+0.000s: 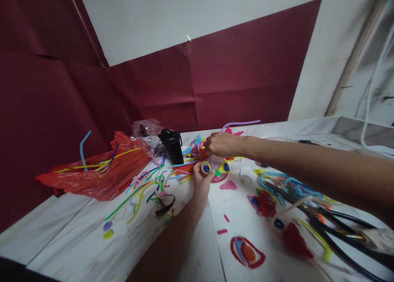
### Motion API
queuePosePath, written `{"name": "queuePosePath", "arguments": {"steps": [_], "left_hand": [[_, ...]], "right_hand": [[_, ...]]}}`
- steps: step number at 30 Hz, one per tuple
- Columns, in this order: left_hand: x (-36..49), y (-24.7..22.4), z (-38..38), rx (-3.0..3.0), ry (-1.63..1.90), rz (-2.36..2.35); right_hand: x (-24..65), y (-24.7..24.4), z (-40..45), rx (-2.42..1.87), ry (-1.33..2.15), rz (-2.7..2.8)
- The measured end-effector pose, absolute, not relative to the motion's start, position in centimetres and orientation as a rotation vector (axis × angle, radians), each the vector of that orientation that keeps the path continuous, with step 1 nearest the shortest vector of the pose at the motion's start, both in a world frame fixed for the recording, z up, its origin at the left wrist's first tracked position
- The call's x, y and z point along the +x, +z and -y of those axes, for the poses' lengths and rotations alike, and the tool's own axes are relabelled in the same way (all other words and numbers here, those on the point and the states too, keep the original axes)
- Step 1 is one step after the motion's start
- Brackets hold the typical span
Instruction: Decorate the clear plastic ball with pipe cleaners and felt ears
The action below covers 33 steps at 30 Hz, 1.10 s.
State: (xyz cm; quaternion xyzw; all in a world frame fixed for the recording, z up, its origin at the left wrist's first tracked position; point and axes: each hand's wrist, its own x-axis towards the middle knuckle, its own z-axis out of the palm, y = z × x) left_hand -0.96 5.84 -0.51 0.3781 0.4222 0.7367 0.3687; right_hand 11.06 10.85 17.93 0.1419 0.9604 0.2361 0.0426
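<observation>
Near the middle of the table, a colourful craft piece (218, 173) shows two yellow-rimmed blue eyes, a green spot and a red edge below. My left hand (201, 181) pinches its left side by the left eye. Above it, my right hand (220, 144) is closed, fingers pointing down, around a purple pipe cleaner (241, 123) whose long end sticks out behind towards the right. The lower part of the purple strip seems to run down between the eyes. A pink striped piece (228, 185) lies just below the craft piece.
A black cup (172, 146) stands behind left, beside a red plastic bag (98, 175) with pipe cleaners on it. Loose pipe cleaners (141, 196) spread at left. Large scissors (320, 220), red figures (266, 203) and a red-rimmed eye shape (247, 252) lie at right and front.
</observation>
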Motion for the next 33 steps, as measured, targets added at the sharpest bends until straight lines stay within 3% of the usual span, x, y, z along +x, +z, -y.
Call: {"name": "queuePosePath", "arguments": {"steps": [10,33], "left_hand": [[-0.9,-0.9,-6.0,0.985,1.895,-1.095],[-0.7,0.0,-5.7,0.973,1.950,-1.136]], "right_hand": [[10.2,16.5,-10.6,0.766,0.580,-2.921],[8.7,15.1,-10.0,0.582,0.722,-2.916]]}}
